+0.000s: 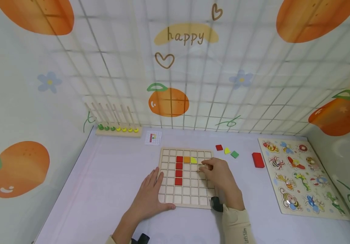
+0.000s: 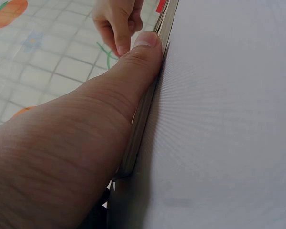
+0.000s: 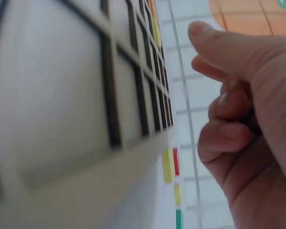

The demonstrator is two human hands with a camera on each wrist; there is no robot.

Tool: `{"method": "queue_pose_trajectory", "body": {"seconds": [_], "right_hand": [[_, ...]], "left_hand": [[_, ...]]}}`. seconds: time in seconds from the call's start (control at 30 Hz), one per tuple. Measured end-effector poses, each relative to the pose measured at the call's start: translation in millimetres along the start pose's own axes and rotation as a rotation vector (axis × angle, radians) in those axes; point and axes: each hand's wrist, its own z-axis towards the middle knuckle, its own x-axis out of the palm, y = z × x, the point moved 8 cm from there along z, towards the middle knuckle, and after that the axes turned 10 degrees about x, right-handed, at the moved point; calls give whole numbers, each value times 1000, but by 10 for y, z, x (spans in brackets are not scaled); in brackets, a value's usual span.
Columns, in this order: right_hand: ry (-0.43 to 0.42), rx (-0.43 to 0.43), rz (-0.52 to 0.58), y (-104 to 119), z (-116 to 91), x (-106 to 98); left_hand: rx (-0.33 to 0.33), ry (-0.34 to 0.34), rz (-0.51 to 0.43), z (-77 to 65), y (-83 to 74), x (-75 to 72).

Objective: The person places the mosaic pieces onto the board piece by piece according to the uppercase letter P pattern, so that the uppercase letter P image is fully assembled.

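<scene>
A wooden grid board lies in front of me. Several red square tiles form a column in its cells, with an orange square tile and a yellow rounded tile running right from the top one. My left hand rests at the board's left side, fingers extended, with the thumb along its near edge. Over the board's right part hovers my right hand. Its thumb and index finger are slightly apart with nothing between them, and the other fingers curl loosely, as the right wrist view shows.
Beyond the right hand lie loose red, yellow and green tiles. A red block sits beside an insect puzzle board. At the back left are a pattern card and a peg stand with beads.
</scene>
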Motion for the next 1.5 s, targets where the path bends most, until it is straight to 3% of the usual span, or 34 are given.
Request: {"method": "queue_pose_trajectory", "body": {"seconds": [0.33,0.63,1.13,1.5], "right_hand": [[-117,115,6,-341,120,-271],[-129,177,-13,-541,211,-329],[-210,150,-76,-569,396,-418],[-156,145,-139,-535,475,-397]], "left_hand": [[9,-8,4,-2,0,-5],[8,-7,16,7,18,13],[3,-1,12,2,19,13],[-1,1,-6,9,11,11]]}}
